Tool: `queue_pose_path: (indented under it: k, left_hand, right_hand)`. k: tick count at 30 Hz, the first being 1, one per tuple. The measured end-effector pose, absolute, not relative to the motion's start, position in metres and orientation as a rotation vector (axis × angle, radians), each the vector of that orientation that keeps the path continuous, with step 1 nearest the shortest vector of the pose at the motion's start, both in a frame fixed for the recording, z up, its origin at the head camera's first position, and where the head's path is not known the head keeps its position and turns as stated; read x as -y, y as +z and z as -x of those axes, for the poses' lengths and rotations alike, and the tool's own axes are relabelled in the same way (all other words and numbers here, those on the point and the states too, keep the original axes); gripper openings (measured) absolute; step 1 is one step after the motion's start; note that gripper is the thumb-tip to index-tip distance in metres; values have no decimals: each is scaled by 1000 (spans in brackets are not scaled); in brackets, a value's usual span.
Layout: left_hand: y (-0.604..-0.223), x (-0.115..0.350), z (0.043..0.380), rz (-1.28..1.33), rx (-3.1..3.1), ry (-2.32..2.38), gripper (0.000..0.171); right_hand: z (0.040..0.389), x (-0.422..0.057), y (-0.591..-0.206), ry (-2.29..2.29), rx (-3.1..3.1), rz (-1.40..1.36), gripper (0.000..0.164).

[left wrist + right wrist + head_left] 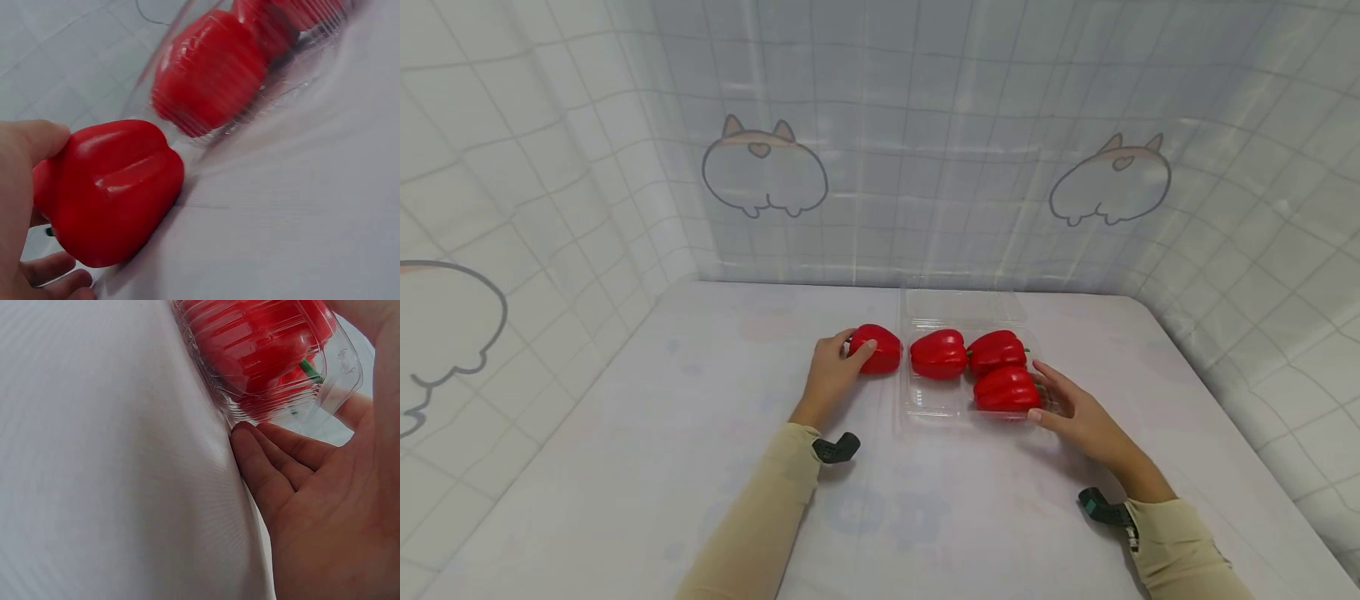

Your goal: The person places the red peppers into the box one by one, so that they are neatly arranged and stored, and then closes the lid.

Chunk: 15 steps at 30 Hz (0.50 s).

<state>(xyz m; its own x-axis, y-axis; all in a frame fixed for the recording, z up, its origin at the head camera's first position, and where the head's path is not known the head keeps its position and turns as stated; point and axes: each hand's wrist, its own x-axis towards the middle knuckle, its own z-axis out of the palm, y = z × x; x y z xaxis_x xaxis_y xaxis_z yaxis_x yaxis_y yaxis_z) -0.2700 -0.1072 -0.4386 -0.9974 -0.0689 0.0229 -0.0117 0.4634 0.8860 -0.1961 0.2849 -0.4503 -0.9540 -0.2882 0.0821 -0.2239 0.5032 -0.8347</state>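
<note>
My left hand [833,372] grips a red bell pepper [880,350], thumb over its top and fingers at its stem end. That pepper sits just left of a clear plastic clamshell box [934,402]. Three more red bell peppers lie in the box: one at the left [938,355], one at the back right [997,352], one at the front right [1006,390]. At the box's right end my right hand [1086,421] rests with thumb and fingers spread about the corner. In the right wrist view its nearly straight fingers [265,465] touch the ribbed wall.
The box's clear lid [962,306] lies folded back toward the rear wall. A pale cloth [880,517] covers the table. Grid-patterned curtains [925,167] stand at the back and both sides. Each wrist wears a dark camera mount, such as the left one [837,448].
</note>
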Motion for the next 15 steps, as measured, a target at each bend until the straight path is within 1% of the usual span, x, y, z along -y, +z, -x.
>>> queue_pose_path:
  k: [6,15]
  left_hand:
    - [-436,116,271,-82,2650,-1671,57]
    - [-436,119,274,-111,2662,-1742,56]
  right_hand:
    - [195,-284,-449,-1460,-2664,443,85]
    - [195,-285,-450,-1449,-2672,436,85]
